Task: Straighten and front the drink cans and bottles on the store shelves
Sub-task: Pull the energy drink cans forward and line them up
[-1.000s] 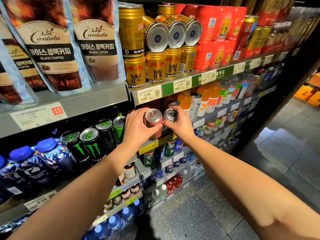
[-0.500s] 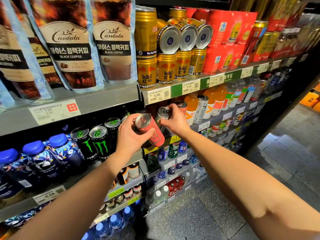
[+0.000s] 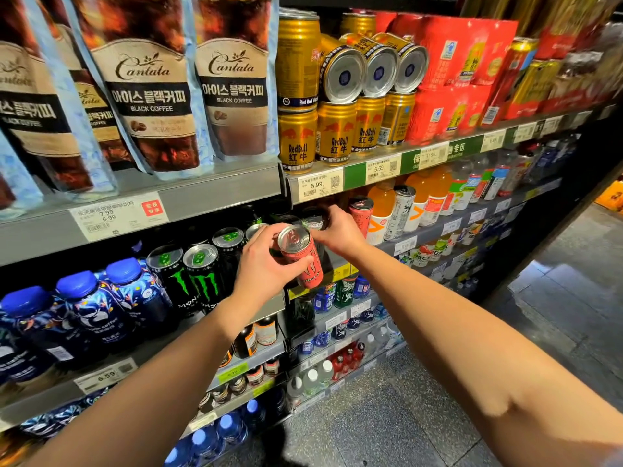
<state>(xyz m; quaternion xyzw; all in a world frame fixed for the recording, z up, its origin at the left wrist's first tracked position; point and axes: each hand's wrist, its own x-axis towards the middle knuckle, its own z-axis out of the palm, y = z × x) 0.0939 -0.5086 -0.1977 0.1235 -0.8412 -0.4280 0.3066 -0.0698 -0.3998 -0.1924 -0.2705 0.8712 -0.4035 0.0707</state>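
Store shelving fills the head view, tiled floor to the right. Left hand (image 3: 266, 264) grips a pink can (image 3: 301, 257) — lifted off the shelf edge (image 3: 340, 272), top tilted toward the camera. Directly behind the pink can, right hand (image 3: 337, 227) grasps a dark can (image 3: 314, 220) — deeper on the shelf. Green-logo cans (image 3: 188, 278) stand left of the pink can.

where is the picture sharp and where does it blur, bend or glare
Head view: sharpest mid-frame, on the pink can gripped by the left hand and on the gold cans; the right hand reaches into deep shadow under the upper shelf; the wide lens bows the shelves, and the far right end goes soft; glare gleams on the floor.
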